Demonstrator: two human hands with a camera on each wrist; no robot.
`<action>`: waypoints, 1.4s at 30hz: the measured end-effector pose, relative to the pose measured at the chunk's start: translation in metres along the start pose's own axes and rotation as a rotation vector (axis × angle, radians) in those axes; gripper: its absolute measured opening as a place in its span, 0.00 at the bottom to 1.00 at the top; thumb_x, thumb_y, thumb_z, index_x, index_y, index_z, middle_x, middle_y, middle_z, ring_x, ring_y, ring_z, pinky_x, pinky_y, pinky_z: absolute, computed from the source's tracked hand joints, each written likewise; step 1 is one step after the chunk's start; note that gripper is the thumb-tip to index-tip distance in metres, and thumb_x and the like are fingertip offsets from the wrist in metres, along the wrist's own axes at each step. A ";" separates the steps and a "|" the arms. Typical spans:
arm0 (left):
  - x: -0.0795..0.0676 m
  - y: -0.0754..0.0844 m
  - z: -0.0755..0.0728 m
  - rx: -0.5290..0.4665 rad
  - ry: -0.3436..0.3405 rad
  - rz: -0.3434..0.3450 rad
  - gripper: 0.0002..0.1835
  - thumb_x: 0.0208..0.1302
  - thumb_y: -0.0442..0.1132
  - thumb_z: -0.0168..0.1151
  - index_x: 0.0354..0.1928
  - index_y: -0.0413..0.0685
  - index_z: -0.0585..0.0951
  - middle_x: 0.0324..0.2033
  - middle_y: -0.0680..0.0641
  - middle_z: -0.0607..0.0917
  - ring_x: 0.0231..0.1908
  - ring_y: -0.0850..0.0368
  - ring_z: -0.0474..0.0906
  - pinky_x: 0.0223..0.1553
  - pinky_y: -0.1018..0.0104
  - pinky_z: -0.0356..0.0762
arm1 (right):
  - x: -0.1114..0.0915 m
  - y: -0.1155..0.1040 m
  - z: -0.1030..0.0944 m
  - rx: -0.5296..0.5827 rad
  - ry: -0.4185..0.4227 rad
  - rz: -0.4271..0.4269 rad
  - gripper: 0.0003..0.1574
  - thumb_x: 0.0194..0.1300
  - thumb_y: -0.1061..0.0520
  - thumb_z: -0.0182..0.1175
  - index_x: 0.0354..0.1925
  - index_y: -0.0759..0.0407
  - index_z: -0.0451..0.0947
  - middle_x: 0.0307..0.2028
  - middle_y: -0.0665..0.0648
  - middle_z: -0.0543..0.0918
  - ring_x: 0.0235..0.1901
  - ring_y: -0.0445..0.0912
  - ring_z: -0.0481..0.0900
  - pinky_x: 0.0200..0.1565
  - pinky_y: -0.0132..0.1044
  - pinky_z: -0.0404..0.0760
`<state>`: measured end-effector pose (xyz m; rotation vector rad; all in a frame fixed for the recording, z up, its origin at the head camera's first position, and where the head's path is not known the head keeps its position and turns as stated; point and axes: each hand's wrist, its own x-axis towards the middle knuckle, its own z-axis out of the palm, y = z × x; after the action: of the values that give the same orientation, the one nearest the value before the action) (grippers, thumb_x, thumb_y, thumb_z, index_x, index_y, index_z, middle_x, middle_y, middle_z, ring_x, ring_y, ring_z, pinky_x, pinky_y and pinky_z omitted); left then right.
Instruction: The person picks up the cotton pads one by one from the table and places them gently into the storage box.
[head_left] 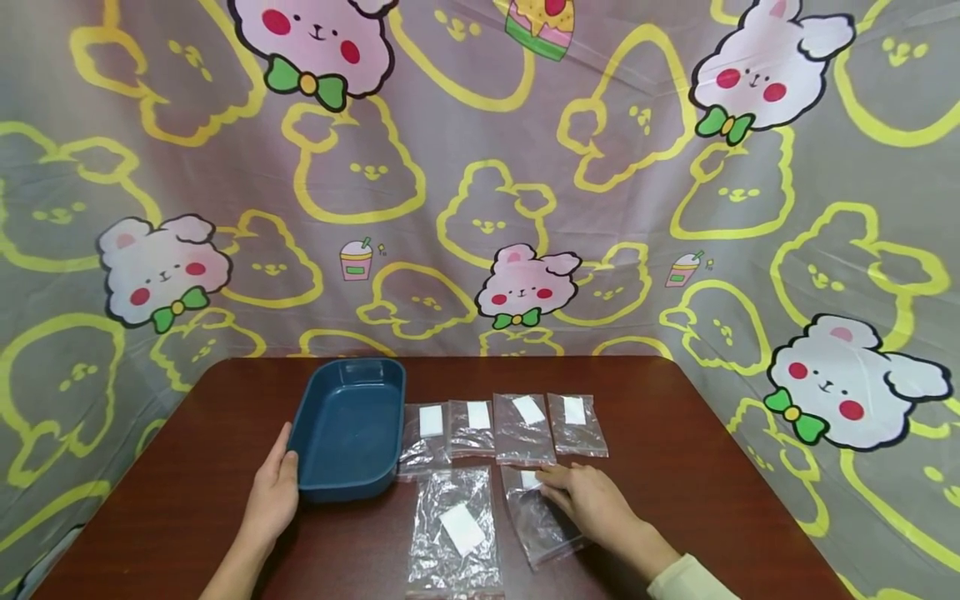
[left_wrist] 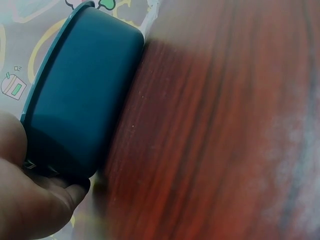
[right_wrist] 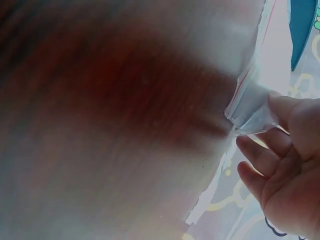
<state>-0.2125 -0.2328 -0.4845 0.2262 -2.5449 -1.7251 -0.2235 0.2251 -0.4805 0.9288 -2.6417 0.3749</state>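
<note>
Blue tray (head_left: pixel 352 437) rests on the table (head_left: pixel 675 462); the left hand (head_left: pixel 274 493) grips its near-left edge, thumb at the rim. The right hand (head_left: pixel 596 507), thumb and fingers nearly together, pinches the far end of a clear bag (head_left: pixel 538 521), which lies beneath and left of it.

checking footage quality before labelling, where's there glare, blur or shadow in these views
Head view: white glints on the nearest clear bag; left wrist view: pale glare on the tabletop at picture right, shadow beside the blue tray; right wrist view: tabletop blurred, right hand clearer.
</note>
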 end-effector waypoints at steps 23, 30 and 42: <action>-0.002 -0.002 -0.003 0.027 0.037 0.052 0.30 0.83 0.40 0.31 0.81 0.49 0.39 0.78 0.36 0.43 0.76 0.36 0.38 0.73 0.38 0.40 | 0.037 -0.015 -0.012 0.048 0.034 0.037 0.16 0.68 0.55 0.66 0.53 0.54 0.87 0.50 0.57 0.87 0.45 0.53 0.87 0.45 0.50 0.85; -0.001 -0.003 -0.002 0.043 0.043 0.083 0.30 0.83 0.40 0.31 0.80 0.46 0.40 0.78 0.36 0.44 0.75 0.35 0.39 0.72 0.37 0.41 | 0.056 -0.025 -0.012 0.056 0.069 -0.005 0.16 0.68 0.54 0.66 0.52 0.54 0.87 0.50 0.57 0.87 0.45 0.53 0.87 0.44 0.50 0.85; -0.002 -0.002 0.001 0.031 0.042 0.105 0.31 0.82 0.37 0.33 0.80 0.44 0.41 0.77 0.34 0.45 0.75 0.35 0.40 0.73 0.38 0.42 | 0.091 -0.044 -0.006 0.064 0.062 -0.043 0.16 0.70 0.52 0.64 0.54 0.52 0.87 0.52 0.55 0.86 0.45 0.53 0.87 0.43 0.50 0.85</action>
<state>-0.2108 -0.2322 -0.4865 0.1263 -2.5068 -1.6284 -0.2609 0.1429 -0.4346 0.9758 -2.5636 0.4728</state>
